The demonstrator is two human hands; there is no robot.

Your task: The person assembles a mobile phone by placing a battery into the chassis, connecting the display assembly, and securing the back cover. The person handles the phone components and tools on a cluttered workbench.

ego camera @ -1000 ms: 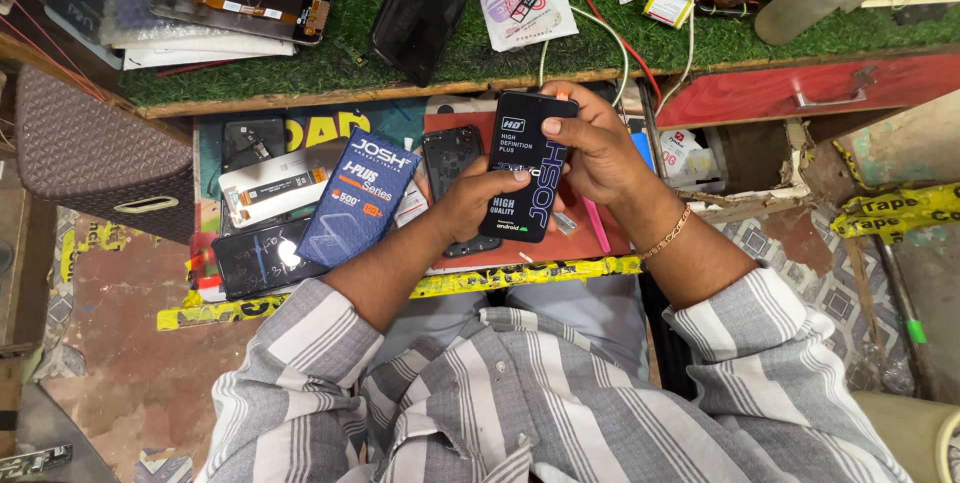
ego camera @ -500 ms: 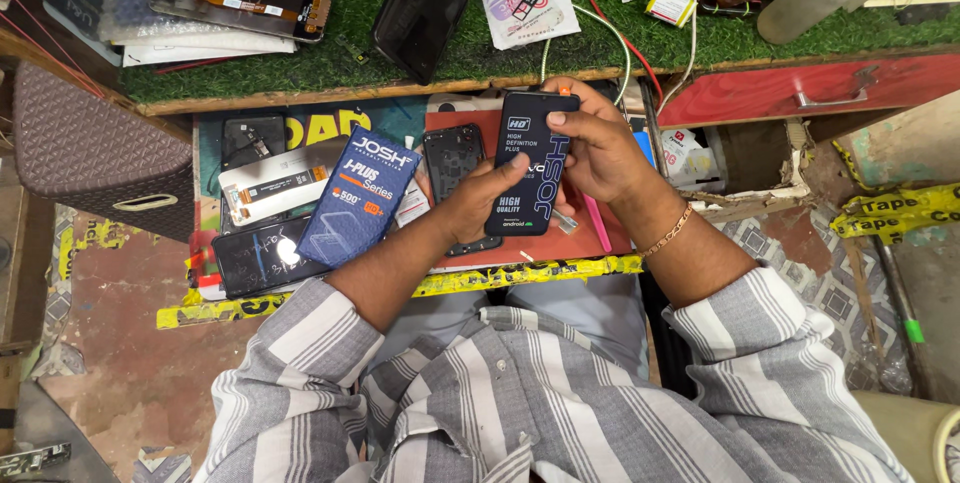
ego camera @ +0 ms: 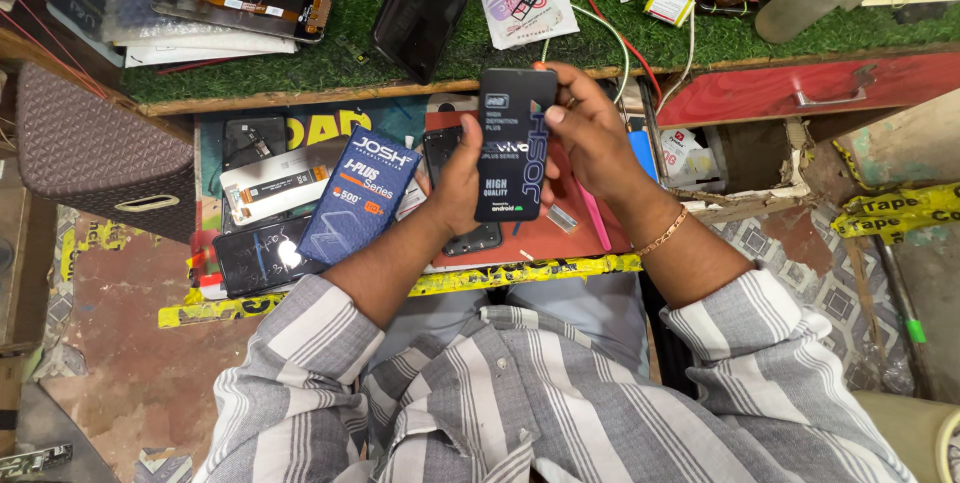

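The slim black display-part box [ego camera: 514,143] sits just above the centre of the frame, held upright over an open drawer. The left hand [ego camera: 458,183] supports its lower left edge, grip clamped on the box; the right hand [ego camera: 590,128] closes over its top right corner, grip likewise clamped.

Risk, as a judgement: both holds are at edges only. If either slackens, the box could drop onto the loose phone screens [ego camera: 262,193] and the blue box [ego camera: 358,205] at centre left, scratching glass.

Clearances: the green-matted tabletop [ego camera: 350,53] edge lies directly behind the box, crowded with a dark phone panel [ego camera: 428,3] and red and white wires [ego camera: 610,23]. Open room exists only toward the person's lap; sideways travel is tight against the red drawer [ego camera: 800,93] at right.
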